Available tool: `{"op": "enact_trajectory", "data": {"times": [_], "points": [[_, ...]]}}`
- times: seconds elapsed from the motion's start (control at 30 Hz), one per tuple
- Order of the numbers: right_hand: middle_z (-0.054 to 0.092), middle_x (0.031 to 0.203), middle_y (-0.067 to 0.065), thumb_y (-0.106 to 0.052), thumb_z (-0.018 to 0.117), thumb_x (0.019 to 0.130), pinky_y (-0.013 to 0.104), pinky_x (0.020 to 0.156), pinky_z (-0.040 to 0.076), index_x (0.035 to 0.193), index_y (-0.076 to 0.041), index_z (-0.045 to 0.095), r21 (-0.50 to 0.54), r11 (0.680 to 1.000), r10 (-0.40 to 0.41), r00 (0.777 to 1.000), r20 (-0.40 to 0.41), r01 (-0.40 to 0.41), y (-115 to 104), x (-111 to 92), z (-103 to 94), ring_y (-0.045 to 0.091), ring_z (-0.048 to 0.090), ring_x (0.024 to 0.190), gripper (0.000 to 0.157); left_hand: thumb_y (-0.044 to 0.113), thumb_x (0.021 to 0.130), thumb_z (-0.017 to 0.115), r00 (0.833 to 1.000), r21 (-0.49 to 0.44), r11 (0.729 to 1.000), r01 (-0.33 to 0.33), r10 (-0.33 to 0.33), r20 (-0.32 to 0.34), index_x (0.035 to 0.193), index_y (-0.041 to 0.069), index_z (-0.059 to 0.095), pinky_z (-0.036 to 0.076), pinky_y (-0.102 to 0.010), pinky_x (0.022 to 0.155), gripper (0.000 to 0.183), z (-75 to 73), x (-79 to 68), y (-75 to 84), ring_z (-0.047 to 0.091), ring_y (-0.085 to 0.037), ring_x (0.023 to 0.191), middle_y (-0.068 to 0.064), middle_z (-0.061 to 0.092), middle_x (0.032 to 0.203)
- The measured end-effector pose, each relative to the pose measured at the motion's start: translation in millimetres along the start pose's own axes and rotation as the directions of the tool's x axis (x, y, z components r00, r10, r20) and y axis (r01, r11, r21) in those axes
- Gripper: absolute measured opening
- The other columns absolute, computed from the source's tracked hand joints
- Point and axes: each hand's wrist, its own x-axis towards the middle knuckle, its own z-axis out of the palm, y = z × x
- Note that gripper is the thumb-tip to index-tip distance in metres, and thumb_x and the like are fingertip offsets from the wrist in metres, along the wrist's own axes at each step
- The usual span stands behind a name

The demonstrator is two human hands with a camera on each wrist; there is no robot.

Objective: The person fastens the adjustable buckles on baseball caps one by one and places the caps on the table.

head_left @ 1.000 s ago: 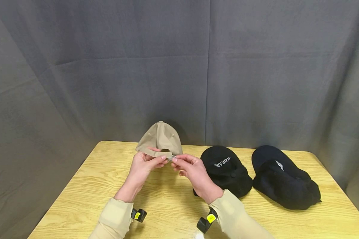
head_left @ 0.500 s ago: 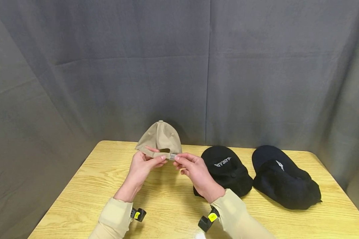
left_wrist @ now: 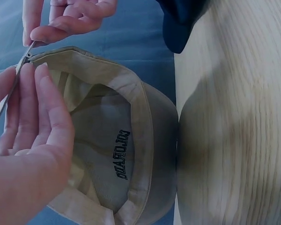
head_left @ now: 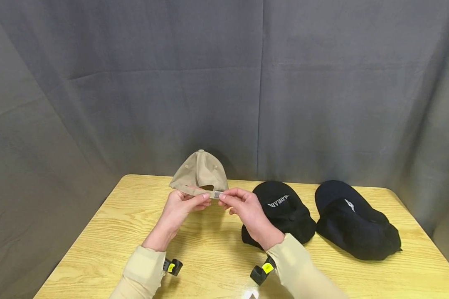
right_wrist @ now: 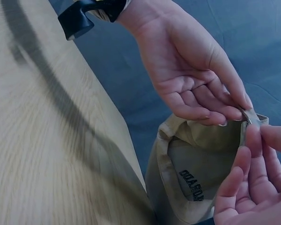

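Note:
A beige baseball cap (head_left: 201, 168) is held up near the table's far edge, its back opening towards me. My left hand (head_left: 179, 209) pinches its back strap (head_left: 194, 191) between thumb and fingers. At the strap's other end sits a silvery buckle (head_left: 217, 194), and my right hand (head_left: 245, 207) pinches the strap end right beside it. In the left wrist view the cap's inside (left_wrist: 105, 140) shows, with dark reversed lettering stitched through. The right wrist view has both sets of fingertips nearly meeting at the buckle (right_wrist: 254, 118).
To the right on the wooden table (head_left: 108, 249) lies a black cap (head_left: 289, 218) with white lettering, partly behind my right wrist. Beyond it is a dark navy cap (head_left: 359, 226) with a small white mark. A grey curtain (head_left: 224, 83) hangs behind the table.
The buckle has turned from edge-on to face me, and the strap's tan end no longer stands out in front of it. My right hand has shifted slightly right; the left has hardly moved.

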Motion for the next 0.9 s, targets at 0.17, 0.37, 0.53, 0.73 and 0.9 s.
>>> {"op": "enact_trajectory", "data": {"times": [0.17, 0.37, 0.53, 0.73, 0.9], "points": [[0.072, 0.087, 0.004, -0.016, 0.071, 0.097, 0.031, 0.074, 0.048, 0.103, 0.001, 0.070, -0.028, 1.000, -0.006, 1.000, 0.031, 0.007, -2, 2, -2.6, 0.018, 0.065, 0.083, 0.017, 0.008, 0.097, 0.071, 0.999, 0.029, 0.999, 0.029, -0.030, 0.021, 0.108, -0.006, 0.072, 0.058, -0.038, 0.083, 0.018, 3.5, 0.5, -0.2, 0.072, -0.021, 0.082, -0.013, 0.074, 0.088], [0.072, 0.086, 0.004, -0.013, 0.071, 0.097, 0.029, 0.072, 0.048, 0.102, 0.001, 0.069, -0.025, 1.000, -0.006, 0.999, 0.036, 0.007, -3, 1, -2.9, 0.020, 0.064, 0.082, 0.014, 0.006, 0.098, 0.069, 1.000, 0.012, 1.000, 0.019, -0.019, 0.002, 0.104, -0.007, 0.071, 0.059, -0.037, 0.080, 0.015, 9.1, 0.3, -0.3, 0.071, -0.018, 0.077, -0.011, 0.072, 0.082], [0.072, 0.088, 0.008, -0.013, 0.070, 0.097, 0.029, 0.071, 0.048, 0.102, 0.001, 0.070, -0.015, 1.000, -0.016, 1.000, 0.026, 0.016, -3, 0, -2.4, 0.018, 0.064, 0.082, 0.015, 0.005, 0.097, 0.069, 1.000, 0.004, 1.000, 0.009, -0.009, -0.023, 0.103, -0.008, 0.071, 0.059, -0.034, 0.078, 0.015, 13.3, -0.5, -1.1, 0.070, -0.017, 0.076, -0.010, 0.071, 0.082], [0.072, 0.088, 0.008, -0.012, 0.070, 0.098, 0.029, 0.071, 0.048, 0.104, 0.001, 0.069, -0.001, 1.000, -0.018, 1.000, 0.017, 0.018, -1, 1, -2.9, 0.022, 0.065, 0.083, 0.014, 0.004, 0.097, 0.069, 0.999, 0.033, 0.999, -0.011, 0.013, -0.049, 0.100, -0.007, 0.069, 0.057, -0.029, 0.074, 0.012, 18.0, 2.1, -3.3, 0.067, -0.015, 0.074, -0.010, 0.069, 0.082], [0.072, 0.088, 0.009, -0.011, 0.070, 0.097, 0.029, 0.071, 0.048, 0.104, 0.001, 0.070, 0.003, 1.000, -0.028, 1.000, -0.011, 0.028, -1, 4, -5.8, 0.027, 0.064, 0.084, 0.014, 0.004, 0.099, 0.066, 0.999, -0.004, 1.000, -0.023, 0.022, -0.049, 0.101, -0.005, 0.067, 0.057, -0.030, 0.075, 0.009, 20.1, 4.1, 0.4, 0.067, -0.016, 0.075, -0.013, 0.068, 0.086]]}}
